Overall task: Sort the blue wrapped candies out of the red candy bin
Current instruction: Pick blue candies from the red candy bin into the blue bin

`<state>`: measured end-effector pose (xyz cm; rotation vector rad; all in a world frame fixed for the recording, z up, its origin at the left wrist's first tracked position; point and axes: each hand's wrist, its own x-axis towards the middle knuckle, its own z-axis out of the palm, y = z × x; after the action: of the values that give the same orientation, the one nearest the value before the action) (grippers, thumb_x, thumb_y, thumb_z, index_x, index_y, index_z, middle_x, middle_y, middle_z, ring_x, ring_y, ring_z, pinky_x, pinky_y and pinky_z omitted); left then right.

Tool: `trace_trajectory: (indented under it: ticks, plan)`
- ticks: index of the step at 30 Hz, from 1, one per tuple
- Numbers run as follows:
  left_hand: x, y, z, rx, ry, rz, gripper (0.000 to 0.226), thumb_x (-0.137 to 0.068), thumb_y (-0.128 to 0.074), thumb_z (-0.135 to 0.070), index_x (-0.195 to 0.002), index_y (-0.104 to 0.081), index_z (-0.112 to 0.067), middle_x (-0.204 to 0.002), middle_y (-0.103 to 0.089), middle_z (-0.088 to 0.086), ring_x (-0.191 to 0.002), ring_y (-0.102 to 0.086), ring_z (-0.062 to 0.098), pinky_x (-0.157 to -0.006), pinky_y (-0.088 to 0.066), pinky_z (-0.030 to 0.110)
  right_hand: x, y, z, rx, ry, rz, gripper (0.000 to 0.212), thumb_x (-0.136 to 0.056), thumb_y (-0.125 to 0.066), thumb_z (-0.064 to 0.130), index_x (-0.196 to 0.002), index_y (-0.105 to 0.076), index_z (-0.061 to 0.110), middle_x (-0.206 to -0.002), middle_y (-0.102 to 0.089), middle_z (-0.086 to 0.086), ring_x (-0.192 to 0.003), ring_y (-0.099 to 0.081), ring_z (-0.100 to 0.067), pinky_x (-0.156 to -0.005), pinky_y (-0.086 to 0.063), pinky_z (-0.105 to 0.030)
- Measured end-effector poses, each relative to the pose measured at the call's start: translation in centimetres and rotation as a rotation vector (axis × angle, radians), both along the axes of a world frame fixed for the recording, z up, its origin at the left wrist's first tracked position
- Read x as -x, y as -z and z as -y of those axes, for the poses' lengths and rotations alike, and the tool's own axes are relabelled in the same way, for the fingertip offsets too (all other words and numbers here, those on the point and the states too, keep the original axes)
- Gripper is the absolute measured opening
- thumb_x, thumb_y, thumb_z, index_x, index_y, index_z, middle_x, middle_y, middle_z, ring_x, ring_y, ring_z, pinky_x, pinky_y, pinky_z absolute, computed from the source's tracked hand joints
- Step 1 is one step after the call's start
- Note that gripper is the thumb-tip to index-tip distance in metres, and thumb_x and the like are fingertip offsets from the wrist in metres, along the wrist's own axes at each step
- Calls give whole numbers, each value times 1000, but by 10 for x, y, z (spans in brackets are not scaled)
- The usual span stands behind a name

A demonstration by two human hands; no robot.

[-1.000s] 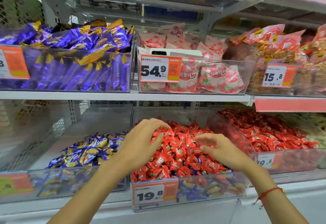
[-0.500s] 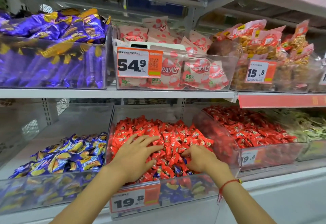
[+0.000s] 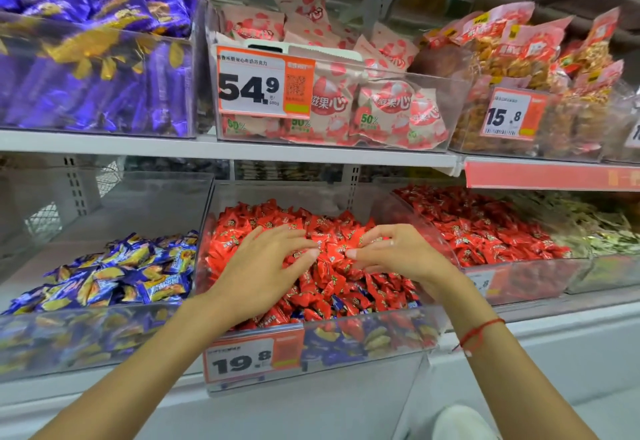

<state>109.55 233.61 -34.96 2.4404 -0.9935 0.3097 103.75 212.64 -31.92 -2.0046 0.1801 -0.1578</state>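
The red candy bin (image 3: 311, 194) is a clear box in the middle of the lower shelf, heaped with red wrapped candies (image 3: 277, 217). Blue wrapped candies (image 3: 346, 341) show through its front wall under the red ones, and one blue wrapper (image 3: 337, 301) peeks out near the front of the heap. My left hand (image 3: 266, 273) lies on the red pile with fingers spread and straight. My right hand (image 3: 398, 252) rests on the pile beside it, its loosely bent fingertips touching the candies. Neither hand holds a candy that I can see.
A clear bin (image 3: 138, 204) to the left holds blue and yellow wrapped candies (image 3: 121, 276). Another bin of red candies (image 3: 485, 228) stands to the right. The shelf above (image 3: 242, 152) carries purple packs, pink bags and snack bags. An orange price tag (image 3: 252, 360) is on the bin's front.
Both hands have slid from the front of the red pile towards its middle. My right hand has loosened from a curled fist, and the fingertips of both hands now nearly meet.
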Motion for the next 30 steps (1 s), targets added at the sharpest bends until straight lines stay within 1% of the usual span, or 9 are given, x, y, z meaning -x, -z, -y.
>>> trace_trajectory:
  ticks: [4,7,12,16,18,20,23,27,30]
  plan:
    - [14,-9,13,342,17,-146,40,-93,-53,-47,-128,-61,-29,-127,-61,-17,-120,-52,-2,-107,-40,29,3,-6,-27,-27,-90,40,13,-79,-78,17,-89,-70,16,-71,-73,-6,-69,-69,-11,-65,-55,-16]
    - [11,-5,10,449,-26,-172,28,-89,-64,-38,-115,-68,-28,-101,-70,-18,-93,-62,-8,-90,-53,29,-5,0,-33,-18,-147,51,18,-80,-76,11,-95,-68,16,-70,-71,-1,-66,-67,-7,-61,-53,-16]
    - [1,3,-4,357,-125,-215,25,-92,-61,-38,-114,-65,-29,-104,-66,-16,-94,-60,-2,-90,-51,29,-14,21,-19,566,-141,-255,25,-72,-83,23,-93,-71,14,-73,-66,5,-69,-61,-8,-63,-45,-19]
    - [7,-3,-15,141,-287,20,25,-90,-63,-43,-114,-64,-39,-99,-66,-20,-91,-59,-1,-66,-42,23,-17,31,-13,695,-116,-325,26,-80,-75,22,-96,-74,1,-78,-66,-12,-68,-51,-12,-63,-41,-24]
    - [9,-4,-17,34,-328,156,31,-91,-62,-38,-122,-61,-37,-115,-65,-17,-107,-56,7,-73,-43,26,-17,27,-7,631,-53,-244,17,-82,-73,16,-92,-76,3,-84,-70,-11,-73,-59,-17,-66,-45,-26]
    - [7,-1,-16,-56,-306,197,40,-93,-59,-36,-133,-54,-34,-131,-58,-12,-123,-48,11,-92,-42,29,-14,20,-4,470,5,-130,13,-84,-70,9,-94,-76,3,-91,-73,-14,-79,-64,-12,-71,-50,-24]
    - [9,-1,-7,33,-151,79,49,-97,-49,-44,-143,-43,-31,-145,-44,-14,-136,-35,7,-109,-29,28,-7,8,-13,90,-23,-39,19,-86,-69,9,-104,-73,4,-88,-74,-6,-72,-64,1,-60,-47,-8]
    - [19,-9,13,423,68,-356,51,-95,-49,-44,-142,-44,-27,-139,-50,-11,-122,-49,2,-108,-37,26,-2,-1,-27,-287,-71,8,31,-79,-77,18,-108,-68,11,-97,-75,-6,-90,-72,-12,-70,-52,-15]
    - [17,-12,12,607,50,-356,30,-92,-61,-33,-120,-65,-26,-116,-67,-10,-103,-64,3,-95,-53,35,1,-4,-31,-299,-137,25,29,-80,-76,20,-107,-70,12,-99,-75,-5,-95,-71,-12,-79,-53,-18]
